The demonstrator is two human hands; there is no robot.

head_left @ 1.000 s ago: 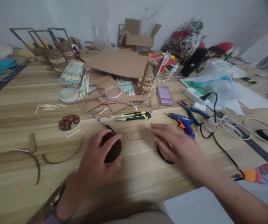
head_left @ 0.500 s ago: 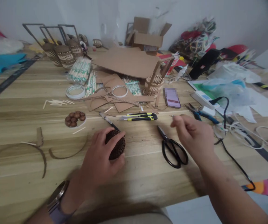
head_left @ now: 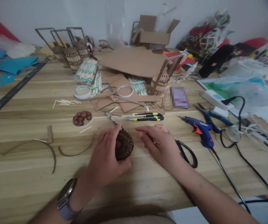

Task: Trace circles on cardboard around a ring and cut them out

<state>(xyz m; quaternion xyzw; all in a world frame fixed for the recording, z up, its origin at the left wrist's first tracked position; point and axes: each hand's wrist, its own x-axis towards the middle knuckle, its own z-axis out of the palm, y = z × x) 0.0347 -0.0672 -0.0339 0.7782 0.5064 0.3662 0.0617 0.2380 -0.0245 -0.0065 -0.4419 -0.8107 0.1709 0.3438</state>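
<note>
Pale wall behind a wood-grained table, as it reaches me through the head view. At near centre, my left hand has its grip wrapped around a dark, rough-textured round piece, fingers across its left side and thumb along its near edge. To the right, my right hand hangs with fingers bent and fingertips just beside the piece, apart from it; I cannot tell whether that grip pinches anything small. A black loop handle shows right of this hand, its remainder hidden. Farther right lie a blue glue gun and blue-handled pliers. Beyond my hands, two yellow-and-black cutters lie side by side. Left of these I note brown balls in a shallow dish; nearer, a curved brown strip. Far left, small slatted buckets stand upright; far centre, a flat cardboard sheet.
</note>
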